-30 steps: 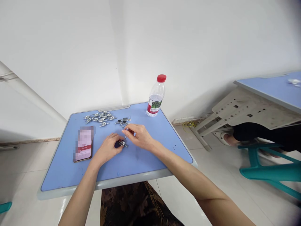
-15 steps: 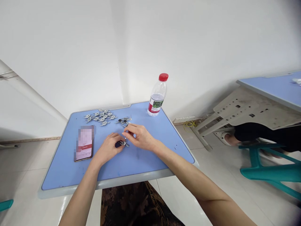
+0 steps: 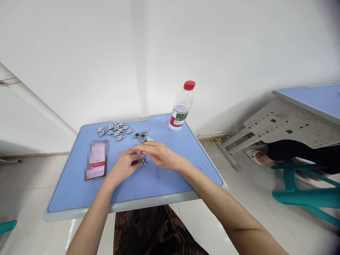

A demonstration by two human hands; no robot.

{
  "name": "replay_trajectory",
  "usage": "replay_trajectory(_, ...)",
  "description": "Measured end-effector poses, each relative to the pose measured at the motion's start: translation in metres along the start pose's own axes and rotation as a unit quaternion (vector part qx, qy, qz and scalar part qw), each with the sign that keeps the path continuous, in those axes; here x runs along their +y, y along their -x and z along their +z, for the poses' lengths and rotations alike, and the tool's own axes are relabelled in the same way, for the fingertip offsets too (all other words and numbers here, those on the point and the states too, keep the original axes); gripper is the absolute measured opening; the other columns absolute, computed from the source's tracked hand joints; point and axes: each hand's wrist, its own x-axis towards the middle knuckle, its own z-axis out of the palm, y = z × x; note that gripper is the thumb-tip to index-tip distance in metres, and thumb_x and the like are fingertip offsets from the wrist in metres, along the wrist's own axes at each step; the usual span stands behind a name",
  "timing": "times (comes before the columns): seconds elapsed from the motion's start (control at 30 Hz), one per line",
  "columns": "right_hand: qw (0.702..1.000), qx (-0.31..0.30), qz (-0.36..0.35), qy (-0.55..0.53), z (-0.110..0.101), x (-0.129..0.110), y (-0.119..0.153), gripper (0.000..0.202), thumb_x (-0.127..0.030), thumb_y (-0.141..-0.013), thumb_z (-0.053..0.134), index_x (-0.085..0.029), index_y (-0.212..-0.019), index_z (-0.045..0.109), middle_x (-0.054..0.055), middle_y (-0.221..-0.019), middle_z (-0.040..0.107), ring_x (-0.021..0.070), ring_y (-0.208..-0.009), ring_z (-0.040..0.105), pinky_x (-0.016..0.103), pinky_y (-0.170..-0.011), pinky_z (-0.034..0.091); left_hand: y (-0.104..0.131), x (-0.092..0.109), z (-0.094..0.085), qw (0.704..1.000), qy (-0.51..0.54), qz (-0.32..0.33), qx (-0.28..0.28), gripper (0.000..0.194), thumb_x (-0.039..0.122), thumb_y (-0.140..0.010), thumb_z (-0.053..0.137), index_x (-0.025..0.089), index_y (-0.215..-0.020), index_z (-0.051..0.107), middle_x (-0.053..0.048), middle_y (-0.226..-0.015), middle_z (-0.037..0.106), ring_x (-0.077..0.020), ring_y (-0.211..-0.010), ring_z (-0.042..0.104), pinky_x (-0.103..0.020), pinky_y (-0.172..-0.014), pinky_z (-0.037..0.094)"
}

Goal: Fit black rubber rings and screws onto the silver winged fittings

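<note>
Holding metal part (image 3: 144,162), left hand (image 3: 124,165), right hand (image 3: 162,156) above, its grip unclear, bottle label (image 3: 179,119) illegible

The blue desk (image 3: 148,187) carries a phone (image 3: 97,170) on the left, a cluster of metal parts (image 3: 117,133) behind it, a smaller heap (image 3: 142,136) nearer the middle, and an upright bottle (image 3: 179,118) by the far right corner.

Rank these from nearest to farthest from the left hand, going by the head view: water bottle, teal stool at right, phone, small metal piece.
1. Small metal piece: in the left hand's grasp.
2. Phone: on the table, left of the hand.
3. Water bottle: at the table's far right.
4. Teal stool: off to the right, past the table.
</note>
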Motion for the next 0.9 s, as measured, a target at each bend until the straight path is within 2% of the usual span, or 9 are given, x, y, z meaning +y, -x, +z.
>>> replay_trajectory(0.1,1.000,0.016,0.011,-0.003,0.004,0.001,-0.002,0.033,-0.007,-0.092,0.035,-0.017,-0.115,0.056,0.008,-0.099,0.066,0.0159,-0.088,0.059,0.030,-0.079,0.048,0.000,-0.001,0.001,1.000,0.017,0.001,-0.003,0.017,0.018,-0.083,0.060,0.024,-0.096,0.070,-0.003,-0.105,0.064,-0.0224,-0.102,0.056,-0.038,-0.091,0.044)
replay_trajectory(0.23,0.996,0.067,0.057,0.023,0.010,0.003,-0.001,0.022,-0.016,-0.093,0.042,-0.018,-0.104,0.061,0.005,-0.085,0.067,0.0156,-0.079,0.060,0.028,-0.073,0.047,0.001,-0.002,0.002,0.999,0.029,-0.008,-0.014,0.015,0.019,-0.084,0.060,0.023,-0.092,0.071,-0.004,-0.101,0.065,-0.0221,-0.098,0.057,-0.038,-0.088,0.045)
replay_trajectory(0.4,0.990,0.110,0.077,0.032,0.010,0.002,0.001,0.014,-0.017,-0.091,0.049,-0.018,-0.093,0.063,0.003,-0.081,0.067,0.0132,-0.072,0.059,0.024,-0.067,0.046,0.002,-0.003,0.003,0.999,0.025,-0.021,-0.011,0.015,0.019,-0.083,0.061,0.023,-0.093,0.071,-0.004,-0.100,0.065,-0.0214,-0.094,0.057,-0.037,-0.086,0.046)
replay_trajectory(0.63,0.989,0.107,0.088,0.055,0.014,-0.001,-0.001,0.012,-0.020,-0.089,0.052,-0.019,-0.082,0.061,0.001,-0.070,0.063,0.0120,-0.063,0.055,0.024,-0.065,0.043,0.002,0.001,0.001,0.999,0.020,-0.030,-0.015,0.016,0.017,-0.082,0.061,0.023,-0.093,0.070,-0.003,-0.094,0.064,-0.0213,-0.094,0.056,-0.035,-0.083,0.045)
replay_trajectory(0.9,0.977,0.147,0.146,0.041,0.019,-0.009,-0.001,0.013,-0.023,-0.087,0.055,-0.018,-0.076,0.057,0.000,-0.068,0.061,0.0096,-0.057,0.049,0.021,-0.056,0.037,0.002,-0.002,0.002,0.999,0.019,-0.038,-0.017,0.019,0.017,-0.081,0.062,0.025,-0.096,0.071,-0.004,-0.098,0.064,-0.0217,-0.095,0.056,-0.036,-0.086,0.045)
